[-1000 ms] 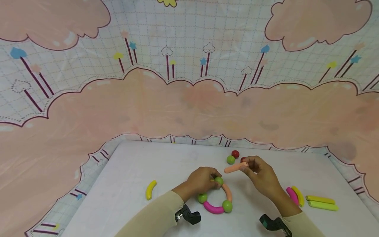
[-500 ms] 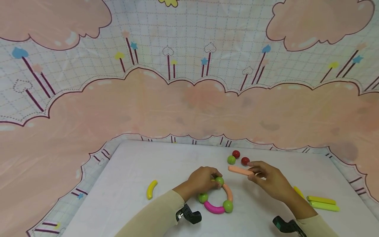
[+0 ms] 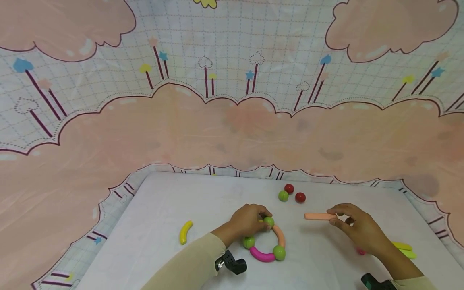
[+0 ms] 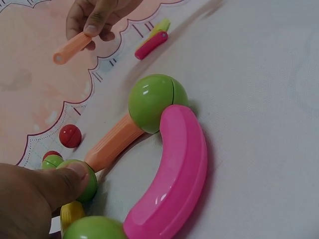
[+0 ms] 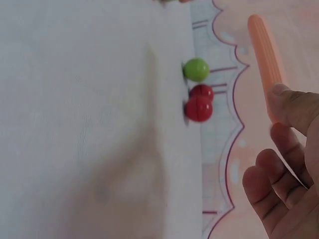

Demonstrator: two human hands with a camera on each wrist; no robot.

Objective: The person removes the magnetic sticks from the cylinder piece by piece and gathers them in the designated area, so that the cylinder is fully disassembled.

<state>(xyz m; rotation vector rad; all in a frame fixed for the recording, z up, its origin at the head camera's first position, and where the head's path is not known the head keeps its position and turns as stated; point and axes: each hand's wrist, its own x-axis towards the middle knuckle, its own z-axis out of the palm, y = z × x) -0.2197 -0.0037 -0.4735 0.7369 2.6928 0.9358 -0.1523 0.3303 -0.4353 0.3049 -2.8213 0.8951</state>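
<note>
In the head view, a ring of coloured pieces lies on the white table. It shows a curved pink piece (image 3: 262, 255), an orange piece (image 3: 279, 236) and green balls (image 3: 279, 253) at the joints. My left hand (image 3: 248, 219) pinches the green ball (image 3: 269, 222) at the ring's far side; a yellow piece (image 4: 72, 214) beside that ball is mostly hidden by the hand. Off to the right, my right hand (image 3: 359, 229) holds an orange rod (image 3: 317, 216) by one end, thumb against fingers. The right wrist view shows this rod raised above the table, its other end free.
Beyond the ring sit a green ball (image 3: 283, 196) and two red balls (image 3: 300, 197). A curved yellow piece (image 3: 185, 232) lies at the left. Yellow and lime rods (image 3: 409, 253) and a pink piece (image 3: 361, 251) are partly hidden behind the right arm.
My right hand has moved right and nearer with the orange rod, away from the ring, uncovering a red ball. My left hand stays on its green ball.
</note>
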